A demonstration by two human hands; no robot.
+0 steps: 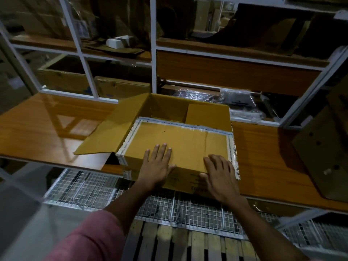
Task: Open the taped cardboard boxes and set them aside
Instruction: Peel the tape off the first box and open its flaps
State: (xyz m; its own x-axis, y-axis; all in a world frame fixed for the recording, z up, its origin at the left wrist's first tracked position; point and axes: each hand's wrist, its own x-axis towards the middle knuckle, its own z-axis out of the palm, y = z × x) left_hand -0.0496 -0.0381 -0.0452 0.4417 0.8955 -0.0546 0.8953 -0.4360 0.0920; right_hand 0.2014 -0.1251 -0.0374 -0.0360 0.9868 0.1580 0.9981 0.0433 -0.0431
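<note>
Cardboard box (169, 132) sits on the wooden bench (47, 119), its left flap (113, 127) folded out and its near flap (178, 140), edged with cut tape (130, 136), still down. Left hand (156, 164) and right hand (220, 174) lie flat and spread on it. Best to hook the fingertips under its far edge and fold it back towards the body.

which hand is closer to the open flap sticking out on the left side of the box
Left. The left hand lies flat on the near flap, just right of the open flap. The right hand rests at the box's right front corner, farther away.
</note>
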